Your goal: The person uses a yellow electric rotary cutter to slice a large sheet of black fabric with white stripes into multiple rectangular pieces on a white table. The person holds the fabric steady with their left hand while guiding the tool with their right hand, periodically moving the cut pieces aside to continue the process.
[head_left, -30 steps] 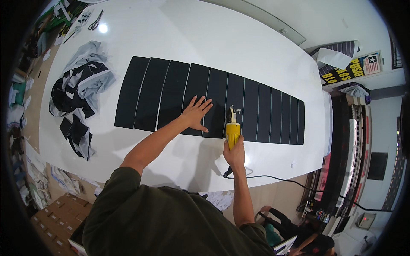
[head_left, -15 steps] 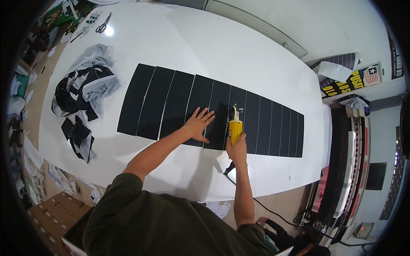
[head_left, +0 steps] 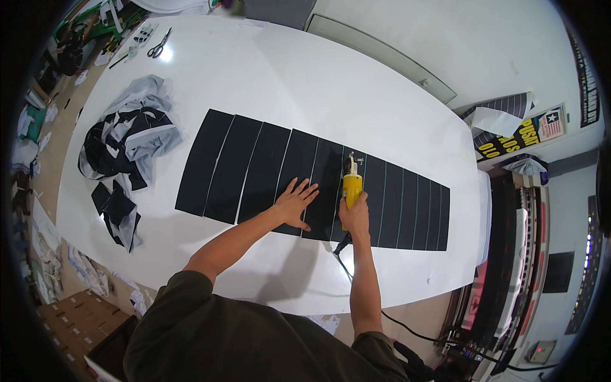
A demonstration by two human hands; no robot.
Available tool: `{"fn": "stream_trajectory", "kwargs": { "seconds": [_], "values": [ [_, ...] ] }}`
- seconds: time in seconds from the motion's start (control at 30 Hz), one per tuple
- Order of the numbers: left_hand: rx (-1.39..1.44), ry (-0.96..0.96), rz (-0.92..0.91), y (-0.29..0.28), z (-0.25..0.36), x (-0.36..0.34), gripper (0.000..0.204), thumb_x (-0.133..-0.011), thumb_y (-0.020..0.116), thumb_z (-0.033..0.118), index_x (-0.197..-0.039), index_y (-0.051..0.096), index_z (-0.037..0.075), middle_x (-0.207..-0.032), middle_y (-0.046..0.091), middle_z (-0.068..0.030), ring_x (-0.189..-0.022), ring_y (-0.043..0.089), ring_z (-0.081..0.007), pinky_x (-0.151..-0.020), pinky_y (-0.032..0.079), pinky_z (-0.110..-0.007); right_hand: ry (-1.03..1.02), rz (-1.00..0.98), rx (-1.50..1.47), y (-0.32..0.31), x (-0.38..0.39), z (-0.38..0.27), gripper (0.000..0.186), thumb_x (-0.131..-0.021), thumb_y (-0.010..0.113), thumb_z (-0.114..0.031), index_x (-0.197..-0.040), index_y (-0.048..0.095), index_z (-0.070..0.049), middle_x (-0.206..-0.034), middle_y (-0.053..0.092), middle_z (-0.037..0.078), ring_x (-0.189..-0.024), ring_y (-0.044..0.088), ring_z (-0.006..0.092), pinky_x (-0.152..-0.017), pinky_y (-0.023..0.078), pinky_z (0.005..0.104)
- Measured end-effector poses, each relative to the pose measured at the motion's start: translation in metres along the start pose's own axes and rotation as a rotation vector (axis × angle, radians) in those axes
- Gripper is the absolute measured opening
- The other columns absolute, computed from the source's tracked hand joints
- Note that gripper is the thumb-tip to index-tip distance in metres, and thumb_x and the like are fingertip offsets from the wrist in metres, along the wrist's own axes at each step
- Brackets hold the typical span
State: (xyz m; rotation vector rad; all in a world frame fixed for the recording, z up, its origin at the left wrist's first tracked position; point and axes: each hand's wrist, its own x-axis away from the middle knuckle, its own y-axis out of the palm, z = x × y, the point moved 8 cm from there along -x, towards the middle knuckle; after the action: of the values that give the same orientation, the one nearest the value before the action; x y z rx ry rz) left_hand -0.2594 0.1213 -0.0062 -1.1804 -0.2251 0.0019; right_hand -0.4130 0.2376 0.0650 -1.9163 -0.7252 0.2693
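Note:
A long black fabric piece [head_left: 262, 159], marked or split crosswise by thin pale lines into several strips, lies flat on the white table [head_left: 242, 70]. Fingers spread, my left hand [head_left: 295, 205] presses on it left of the middle. My right hand [head_left: 355, 216] grips the yellow body of a corded electric fabric cutter [head_left: 352, 184]. The cutter's metal head is on the fabric close to its far edge, along one of the pale lines. Its blade is too small to make out. A black cord [head_left: 344, 264] trails from the cutter's rear toward me over the table edge.
Crumpled grey and black cloth [head_left: 137, 137] is heaped on the left, with smaller scraps [head_left: 119, 213] below it. Scissors [head_left: 160, 43] lie at the far left. Cardboard boxes [head_left: 79, 321] stand on the floor at lower left. A long machine [head_left: 503, 254] is beyond the table's right end.
The cutter in my right hand has moved away from me along the fabric, nearer its far edge. My left hand keeps its place on the fabric. The whole view has shifted slightly.

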Motion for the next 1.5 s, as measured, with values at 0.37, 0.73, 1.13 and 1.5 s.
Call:
{"fn": "stream_trajectory", "kwargs": {
  "seconds": [0.37,0.73,1.13,1.5],
  "values": [
    [0.016,-0.008,-0.014,-0.005,0.001,0.0,0.129,-0.071,0.078,0.075,-0.167,0.025,0.007,-0.176,0.017,-0.0126,-0.163,0.007,-0.0356,-0.13,0.001,-0.059,0.013,0.024,0.012,0.004,-0.046,-0.004,0.059,-0.092,0.07,-0.032,-0.128,0.041,0.004,-0.112,0.065,0.037,-0.102,0.068,0.0545,-0.088,0.057,0.0578],
    [0.032,-0.009,-0.004,-0.003,0.001,0.001,0.127,-0.071,0.078,0.072,-0.166,0.026,0.006,-0.175,0.018,-0.0135,-0.163,0.008,-0.0364,-0.13,0.003,-0.059,0.015,0.034,0.012,0.003,-0.07,-0.012,0.059,-0.091,0.07,-0.032,-0.127,0.041,0.005,-0.11,0.067,0.039,-0.102,0.069,0.0554,-0.087,0.057,0.0575],
    [-0.011,-0.014,-0.034,-0.001,0.0,0.001,0.131,-0.071,0.074,0.08,-0.168,0.022,0.008,-0.176,0.014,-0.0116,-0.163,0.005,-0.0354,-0.13,0.001,-0.059,0.004,0.095,0.011,-0.009,-0.108,-0.027,0.062,-0.091,0.071,-0.037,-0.126,0.043,0.007,-0.11,0.068,0.042,-0.105,0.067,0.0573,-0.091,0.056,0.0586],
    [0.167,0.09,0.035,-0.026,0.003,0.006,0.129,-0.052,0.089,0.069,-0.156,0.047,0.006,-0.169,0.033,-0.0136,-0.16,0.02,-0.0379,-0.129,0.006,-0.061,0.134,0.279,-0.317,-0.049,0.092,0.046,0.055,-0.094,0.076,-0.028,-0.134,0.05,0.0,-0.108,0.072,0.021,-0.095,0.073,0.0299,-0.081,0.059,0.0428]
  ]
}}
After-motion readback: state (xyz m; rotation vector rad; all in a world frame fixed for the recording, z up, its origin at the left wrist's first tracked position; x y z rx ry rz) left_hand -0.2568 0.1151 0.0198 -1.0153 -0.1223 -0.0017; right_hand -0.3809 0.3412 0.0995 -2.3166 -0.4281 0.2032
